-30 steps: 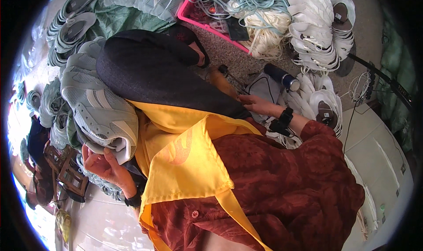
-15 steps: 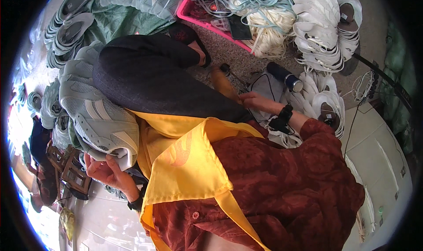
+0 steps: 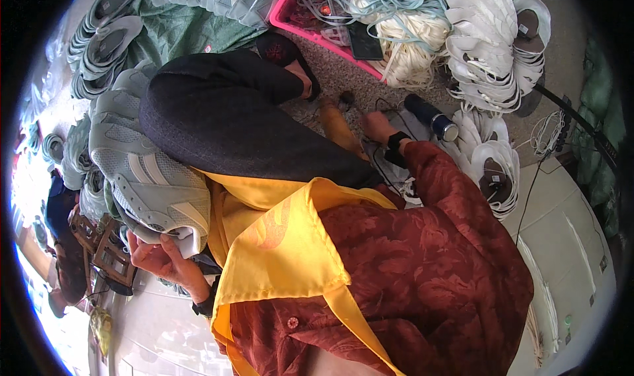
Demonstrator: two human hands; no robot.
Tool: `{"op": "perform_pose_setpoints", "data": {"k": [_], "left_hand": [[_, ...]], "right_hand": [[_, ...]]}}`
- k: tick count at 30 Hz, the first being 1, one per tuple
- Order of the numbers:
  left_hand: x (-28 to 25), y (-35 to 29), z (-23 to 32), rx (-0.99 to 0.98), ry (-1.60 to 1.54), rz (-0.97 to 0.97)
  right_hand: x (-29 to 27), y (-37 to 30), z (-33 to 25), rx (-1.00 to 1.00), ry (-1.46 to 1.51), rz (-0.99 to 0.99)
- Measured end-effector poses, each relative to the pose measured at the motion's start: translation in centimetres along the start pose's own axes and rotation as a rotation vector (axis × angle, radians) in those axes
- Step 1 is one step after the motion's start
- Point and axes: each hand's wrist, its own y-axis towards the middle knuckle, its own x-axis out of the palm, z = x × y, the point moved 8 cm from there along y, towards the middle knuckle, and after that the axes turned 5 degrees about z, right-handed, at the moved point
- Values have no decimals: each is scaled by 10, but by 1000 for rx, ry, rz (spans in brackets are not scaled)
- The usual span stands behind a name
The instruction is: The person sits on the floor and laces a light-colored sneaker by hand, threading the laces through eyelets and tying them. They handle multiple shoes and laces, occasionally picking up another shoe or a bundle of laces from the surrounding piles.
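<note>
Pale grey shoe uppers (image 3: 148,168) with light stripes lie stacked against my bent leg on the left. At the heel edge of the lowest one, my left hand (image 3: 162,260) has its thumb and curled fingers on the white lining. My right hand (image 3: 378,126) is closed beyond my knee, beside a dark blue bottle (image 3: 430,117); what its fingers hold, if anything, is hidden. Near it are a tan elongated object (image 3: 340,130) and a small black piece (image 3: 345,99) on the floor, with thin dark cords around.
A pink crate (image 3: 317,40) holds pale blue and cream laces (image 3: 413,36) and a dark phone-like slab (image 3: 365,42). White shoe uppers (image 3: 482,42) are piled at the far right. More grey uppers (image 3: 105,46) stand far left. A wooden stool (image 3: 105,247) sits at left.
My right hand has moved away from me, up toward the black piece and the bottle, and its forearm has swung inward. My left hand stays at the shoe upper's edge.
</note>
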Motion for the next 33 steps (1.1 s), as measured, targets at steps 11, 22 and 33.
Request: {"op": "perform_pose_setpoints", "data": {"k": [11,22,33], "left_hand": [[1,3,0,33,-26,-8],[-1,-5,-8,-52,-66,29],[-52,-75,-83,-434,-279,255]], "right_hand": [[-44,-19,24,137,133,234],[-89,-21,-5,-6,91,432],[-210,49,-108,-101,543,288]]}}
